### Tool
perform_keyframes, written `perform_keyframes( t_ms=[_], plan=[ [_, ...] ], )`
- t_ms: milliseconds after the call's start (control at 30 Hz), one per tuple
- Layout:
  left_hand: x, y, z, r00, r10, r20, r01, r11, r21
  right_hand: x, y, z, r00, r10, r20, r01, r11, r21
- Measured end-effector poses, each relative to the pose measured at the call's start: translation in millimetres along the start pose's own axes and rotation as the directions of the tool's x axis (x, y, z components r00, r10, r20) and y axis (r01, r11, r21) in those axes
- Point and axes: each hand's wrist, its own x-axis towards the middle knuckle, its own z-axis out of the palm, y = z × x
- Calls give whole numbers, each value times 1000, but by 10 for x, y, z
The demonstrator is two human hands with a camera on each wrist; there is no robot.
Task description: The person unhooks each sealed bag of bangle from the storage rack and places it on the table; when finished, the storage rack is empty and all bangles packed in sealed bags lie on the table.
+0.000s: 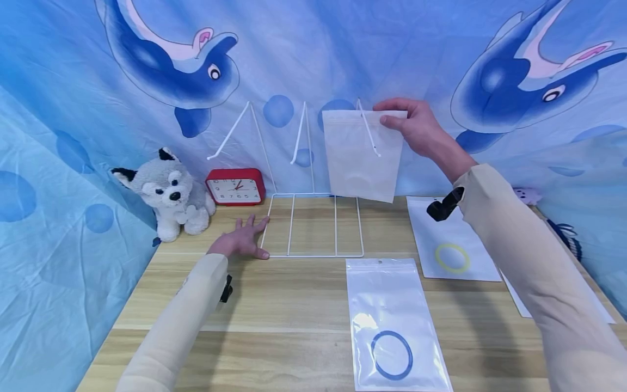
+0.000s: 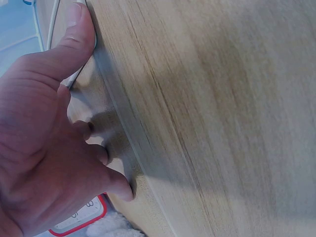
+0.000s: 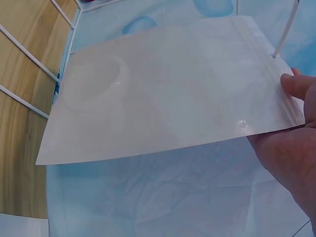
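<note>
A white wire rack [image 1: 313, 256] with three upright prongs stands at the back of the table. My right hand [image 1: 413, 122] pinches the top right corner of a white zip pouch [image 1: 362, 163] between thumb and fingers. The rack's right prong [image 3: 286, 29] appears to run through the pouch near its zip strip, its tip pointing towards me. A faint ring shape shows in the lower part of the pouch. My left hand [image 1: 242, 238] lies spread at the rack's front left corner, its thumb [image 2: 78, 34] on the base wire and its fingertips touching the table.
A white pouch with a blue ring [image 1: 392, 348] lies at the front, and a pouch with a yellow ring [image 1: 452, 258] lies right of the rack. Another white sheet [image 1: 516, 299] is partly under my right arm. A red clock [image 1: 236, 187] and plush husky [image 1: 173, 196] sit left.
</note>
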Motion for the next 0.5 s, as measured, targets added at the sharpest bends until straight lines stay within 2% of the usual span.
perform_keyframes(
  t_ms=[500],
  plan=[
    [-14,25,-16,1000,-17,14,17,999,-29,-280,-1,-61,996,-72,55,71,997,16]
  ],
)
